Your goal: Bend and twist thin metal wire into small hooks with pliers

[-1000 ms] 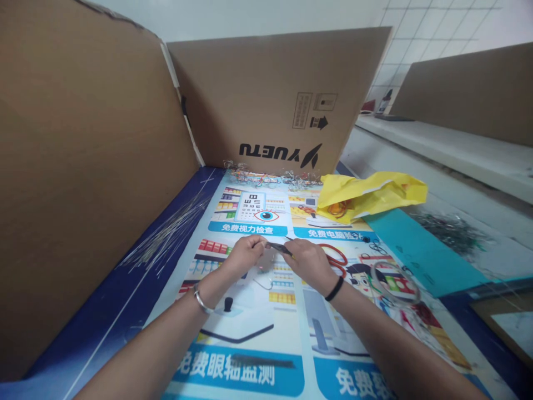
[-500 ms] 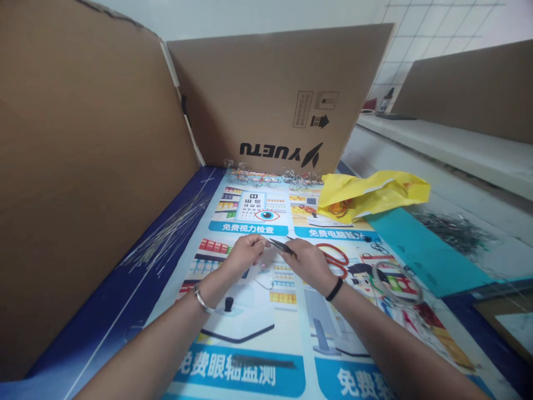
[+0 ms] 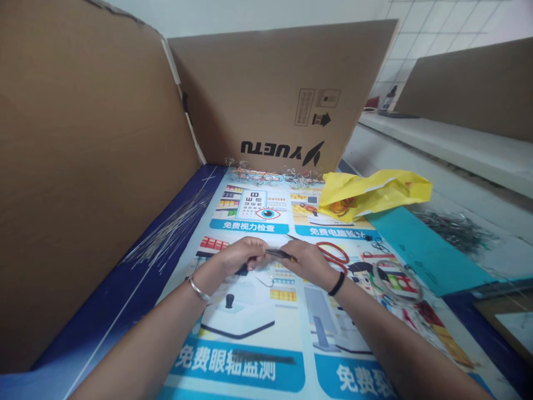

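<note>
Left hand (image 3: pixel 238 255) and right hand (image 3: pixel 307 262), both in a pinch on one slim, dark tool (image 3: pixel 278 254).

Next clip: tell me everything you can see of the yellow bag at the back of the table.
The yellow bag is thin, crumpled plastic lying slumped on its side at the far right corner of the printed poster. It is beside the teal sheet and close to the cardboard wall. Its mouth gapes toward the left, showing what look like orange rubber bands inside.

Head-worn camera looks forward and down, close over left hand (image 3: pixel 236 256) and right hand (image 3: pixel 308 264).
</note>
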Tool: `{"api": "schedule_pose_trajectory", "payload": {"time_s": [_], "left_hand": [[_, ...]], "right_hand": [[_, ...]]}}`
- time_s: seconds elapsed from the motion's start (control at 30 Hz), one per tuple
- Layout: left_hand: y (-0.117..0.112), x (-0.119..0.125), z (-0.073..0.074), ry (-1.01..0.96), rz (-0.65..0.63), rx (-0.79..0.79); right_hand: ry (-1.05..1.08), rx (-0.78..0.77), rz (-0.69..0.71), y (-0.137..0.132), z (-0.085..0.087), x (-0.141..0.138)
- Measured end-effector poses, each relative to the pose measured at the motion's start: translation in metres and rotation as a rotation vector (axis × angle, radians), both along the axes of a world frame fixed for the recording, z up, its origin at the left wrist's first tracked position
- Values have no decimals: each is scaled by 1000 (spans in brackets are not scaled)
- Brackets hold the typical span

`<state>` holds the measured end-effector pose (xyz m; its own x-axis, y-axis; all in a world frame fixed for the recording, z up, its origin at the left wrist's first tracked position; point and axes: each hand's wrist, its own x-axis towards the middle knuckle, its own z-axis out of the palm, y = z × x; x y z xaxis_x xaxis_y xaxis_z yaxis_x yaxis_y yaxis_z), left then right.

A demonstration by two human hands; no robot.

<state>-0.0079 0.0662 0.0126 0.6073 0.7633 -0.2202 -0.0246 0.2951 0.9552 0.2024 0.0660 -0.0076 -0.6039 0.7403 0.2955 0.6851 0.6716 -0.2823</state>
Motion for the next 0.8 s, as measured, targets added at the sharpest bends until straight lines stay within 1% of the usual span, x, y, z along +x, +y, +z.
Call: {"api": "schedule_pose_trajectory", "payload": {"time_s": [0.1,0.2,0.27,0.37,0.47,0.53,0.63,0.7,0.8], "left_hand": [[1,-3,-1,-5,-24,-26],[0,-2,-2,-48,0,27],[-1,1,-1,-59,53,89],[-1,7,0,16,161,192],[-1,10,1,107,247,268],[-1,10,0,127,273,300],[-1,11,0,135,276,335],[-2,11,0,125,273,324],[-5,13,1,59,276,302]], "right_hand": [[24,-25,40,-1,1,-1],[117,-109,31,-1,3,-2],[201,-185,-3,-1,4,-3],[316,-311,-41,-2,6,-5],[429,-458,-44,-2,8,-6],[483,-538,-41,-2,8,-6],[504,-596,-40,-1,10,-6],[508,-617,-33,-1,12,-6],[516,-642,-22,-1,15,-6]]}}
